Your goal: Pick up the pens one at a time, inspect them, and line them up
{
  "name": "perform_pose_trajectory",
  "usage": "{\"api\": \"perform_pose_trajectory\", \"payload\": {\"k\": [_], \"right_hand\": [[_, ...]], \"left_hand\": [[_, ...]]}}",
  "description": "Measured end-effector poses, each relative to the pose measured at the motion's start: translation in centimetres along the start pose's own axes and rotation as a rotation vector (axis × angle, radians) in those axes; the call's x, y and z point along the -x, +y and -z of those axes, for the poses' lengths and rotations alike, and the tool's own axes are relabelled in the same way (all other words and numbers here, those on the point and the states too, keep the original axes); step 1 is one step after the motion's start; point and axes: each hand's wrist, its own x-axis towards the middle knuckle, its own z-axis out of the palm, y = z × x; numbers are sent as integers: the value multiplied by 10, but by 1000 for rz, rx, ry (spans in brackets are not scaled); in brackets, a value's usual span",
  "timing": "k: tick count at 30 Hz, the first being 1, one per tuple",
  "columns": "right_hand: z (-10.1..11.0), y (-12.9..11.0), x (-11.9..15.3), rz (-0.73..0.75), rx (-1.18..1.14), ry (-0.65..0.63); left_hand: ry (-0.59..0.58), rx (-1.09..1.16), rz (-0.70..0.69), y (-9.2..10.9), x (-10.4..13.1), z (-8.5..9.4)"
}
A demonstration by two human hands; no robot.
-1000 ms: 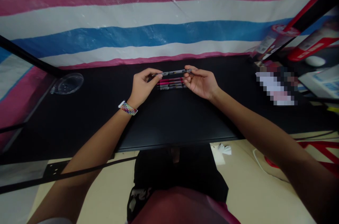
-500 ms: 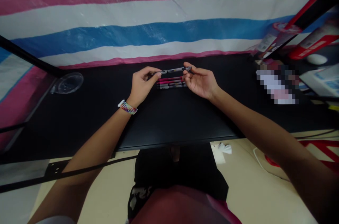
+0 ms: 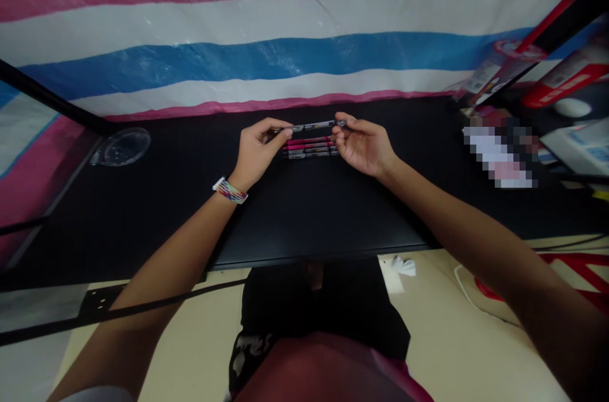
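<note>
A grey and black pen (image 3: 316,127) lies crosswise between my two hands, above a row of pens. My left hand (image 3: 259,149) pinches its left end between thumb and fingers. The right end is pinched by my right hand (image 3: 364,143). Just below it, on the black table (image 3: 304,218), several pens lie side by side: red ones (image 3: 308,143) at the back and grey ones (image 3: 304,154) nearer me. My right fingers hide part of their right ends.
A clear round lid (image 3: 124,147) lies at the left. On the right are a clear container (image 3: 485,75), a red cylinder (image 3: 566,84), a white rounded object (image 3: 572,108) and a white box (image 3: 583,145). A striped sheet (image 3: 285,59) hangs behind.
Both hands and the held pen appear slightly further right in the picture; the grip looks the same. The row of pens has not visibly changed.
</note>
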Motion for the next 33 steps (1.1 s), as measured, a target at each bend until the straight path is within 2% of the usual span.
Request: {"api": "perform_pose_trajectory", "payload": {"k": [4, 8, 10, 14, 21, 27, 33], "right_hand": [[0, -1, -1, 123, 219, 19], [8, 1, -5, 427, 648, 113], [14, 3, -8, 532, 875, 138], [24, 9, -16, 593, 1187, 129], [34, 16, -25, 558, 1227, 62], [37, 19, -26, 585, 1232, 46], [38, 20, -26, 576, 1276, 43]], "left_hand": [[-2, 0, 13, -3, -1, 0], [-15, -22, 43, -8, -5, 1], [-10, -54, 67, -12, -8, 1], [-2, -154, 110, -22, -10, 2], [-31, -247, 125, -35, -9, 7], [-80, -298, 47, -49, -11, 9], [-70, -317, 13, -54, -11, 8]]}}
